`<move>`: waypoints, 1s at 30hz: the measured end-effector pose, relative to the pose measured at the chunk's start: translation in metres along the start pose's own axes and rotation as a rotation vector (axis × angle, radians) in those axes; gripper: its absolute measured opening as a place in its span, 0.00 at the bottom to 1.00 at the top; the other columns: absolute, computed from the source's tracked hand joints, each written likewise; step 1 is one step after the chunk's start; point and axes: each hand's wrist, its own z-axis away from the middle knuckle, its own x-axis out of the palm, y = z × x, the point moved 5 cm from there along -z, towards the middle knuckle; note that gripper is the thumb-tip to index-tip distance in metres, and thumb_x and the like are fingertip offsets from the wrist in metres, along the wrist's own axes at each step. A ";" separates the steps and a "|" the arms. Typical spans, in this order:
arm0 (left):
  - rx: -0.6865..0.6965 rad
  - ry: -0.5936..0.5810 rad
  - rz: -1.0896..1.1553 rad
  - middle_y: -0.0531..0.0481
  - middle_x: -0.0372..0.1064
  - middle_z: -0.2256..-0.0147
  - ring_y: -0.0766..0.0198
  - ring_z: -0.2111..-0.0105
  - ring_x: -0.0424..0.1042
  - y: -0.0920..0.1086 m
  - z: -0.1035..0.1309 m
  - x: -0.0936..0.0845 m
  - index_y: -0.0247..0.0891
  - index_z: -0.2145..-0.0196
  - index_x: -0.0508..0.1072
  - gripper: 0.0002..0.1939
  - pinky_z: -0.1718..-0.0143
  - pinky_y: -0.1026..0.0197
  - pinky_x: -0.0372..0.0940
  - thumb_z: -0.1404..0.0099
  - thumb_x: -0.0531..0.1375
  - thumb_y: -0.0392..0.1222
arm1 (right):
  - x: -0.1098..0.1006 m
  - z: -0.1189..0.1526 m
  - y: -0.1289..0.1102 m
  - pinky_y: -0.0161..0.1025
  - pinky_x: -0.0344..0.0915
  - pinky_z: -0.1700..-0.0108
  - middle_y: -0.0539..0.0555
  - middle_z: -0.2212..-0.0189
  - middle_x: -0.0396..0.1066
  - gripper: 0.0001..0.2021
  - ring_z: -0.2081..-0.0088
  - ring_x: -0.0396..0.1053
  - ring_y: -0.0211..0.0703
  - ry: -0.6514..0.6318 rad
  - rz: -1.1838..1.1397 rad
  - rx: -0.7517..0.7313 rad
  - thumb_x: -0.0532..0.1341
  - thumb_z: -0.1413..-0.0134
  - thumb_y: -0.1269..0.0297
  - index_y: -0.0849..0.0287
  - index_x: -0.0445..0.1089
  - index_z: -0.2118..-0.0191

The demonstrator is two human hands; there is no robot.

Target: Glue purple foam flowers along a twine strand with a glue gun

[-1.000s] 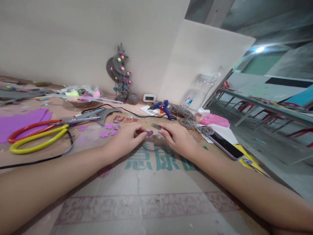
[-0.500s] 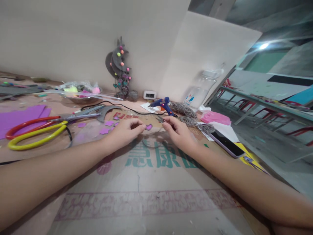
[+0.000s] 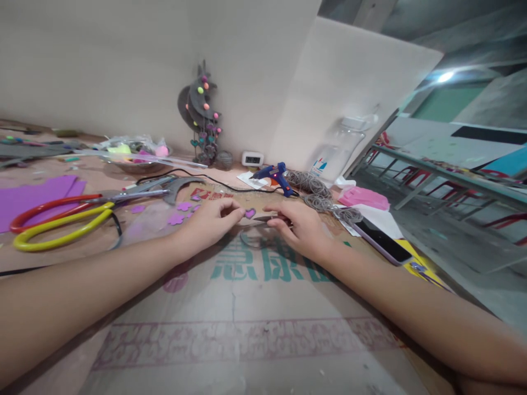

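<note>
Between the thumb and index finger of my left hand (image 3: 214,222) is a small purple heart (image 3: 250,213) with a grey edge. My right hand (image 3: 302,225) faces it a short way to the right. Its index finger is stretched out above the thumb, and a thin dark pointed tool (image 3: 262,219) sticks out between them towards the heart. Its exact kind is too blurred to make out. Both hands are just above a printed cardboard sheet (image 3: 247,302). Purple flower cutouts (image 3: 176,219) lie left of my left hand.
Large scissors (image 3: 61,222) with red and yellow handles lie at left beside purple sheets (image 3: 37,200). Behind the hands stand a blue glue gun (image 3: 278,176) with a cord, a small clock (image 3: 252,159) and grey yarn (image 3: 308,186). A phone (image 3: 382,240) and a bottle (image 3: 337,151) are at right.
The pointed tool in my right hand has swung lower and now points left, near the heart. My right index finger has straightened. My left hand has barely moved.
</note>
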 end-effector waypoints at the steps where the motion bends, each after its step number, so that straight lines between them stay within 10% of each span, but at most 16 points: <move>1: 0.001 0.002 -0.004 0.54 0.66 0.76 0.65 0.73 0.65 0.000 0.000 0.000 0.37 0.75 0.67 0.12 0.72 0.64 0.57 0.39 0.51 0.45 | -0.001 0.000 -0.001 0.39 0.62 0.60 0.57 0.63 0.72 0.17 0.62 0.68 0.44 -0.003 -0.005 -0.014 0.51 0.41 0.54 0.61 0.68 0.55; 30: 0.032 -0.023 -0.057 0.53 0.68 0.75 0.64 0.73 0.66 0.004 0.002 0.002 0.37 0.73 0.69 0.13 0.72 0.64 0.57 0.38 0.51 0.46 | -0.003 -0.003 -0.004 0.42 0.54 0.55 0.55 0.64 0.72 0.10 0.65 0.67 0.42 0.075 0.079 -0.038 0.53 0.40 0.65 0.60 0.66 0.55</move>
